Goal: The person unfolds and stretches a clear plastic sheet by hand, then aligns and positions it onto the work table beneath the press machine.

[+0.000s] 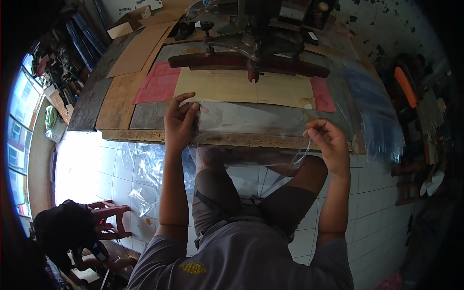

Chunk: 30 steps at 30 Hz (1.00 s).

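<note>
A clear plastic sheet [251, 123] stretches between my two hands over the front edge of the worktable [232, 138]. My left hand [181, 121] pinches its left side, thumb against fingers. On the right, my right hand [325, 137] grips the sheet's other side between thumb and fingertips. Beyond them lies a long yellow strip [241, 87] with a pink piece [157, 84] at its left end and another pink piece [323, 94] at its right end. A dark red machine bar [217, 62] spans just above the strip.
Stacked clear plastic sheets [377, 113] hang over the table's right side. Cardboard [140, 50] lies at the back left. Loose plastic [150, 166] is on the floor below. Another person [65, 232] is at the lower left beside a red stool [111, 212].
</note>
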Each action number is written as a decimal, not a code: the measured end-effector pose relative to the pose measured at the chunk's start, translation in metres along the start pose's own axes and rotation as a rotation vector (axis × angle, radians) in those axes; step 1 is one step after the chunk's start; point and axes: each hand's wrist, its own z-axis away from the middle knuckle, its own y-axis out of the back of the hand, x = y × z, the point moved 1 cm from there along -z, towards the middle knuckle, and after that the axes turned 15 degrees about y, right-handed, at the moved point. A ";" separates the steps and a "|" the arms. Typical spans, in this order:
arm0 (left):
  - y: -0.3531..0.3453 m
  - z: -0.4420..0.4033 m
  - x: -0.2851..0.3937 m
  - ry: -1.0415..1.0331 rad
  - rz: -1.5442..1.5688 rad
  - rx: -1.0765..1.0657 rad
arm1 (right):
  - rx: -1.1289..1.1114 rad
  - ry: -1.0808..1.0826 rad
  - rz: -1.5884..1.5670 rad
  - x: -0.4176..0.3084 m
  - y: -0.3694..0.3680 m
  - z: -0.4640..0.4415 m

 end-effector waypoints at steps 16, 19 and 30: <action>0.001 0.002 0.002 0.029 0.020 -0.018 | 0.000 -0.019 0.006 0.000 -0.002 -0.001; 0.003 0.000 0.000 0.020 0.014 -0.015 | 0.004 -0.019 -0.003 0.008 -0.001 -0.002; 0.003 0.000 -0.001 0.011 0.010 -0.012 | -0.066 -0.094 0.069 -0.002 -0.004 -0.006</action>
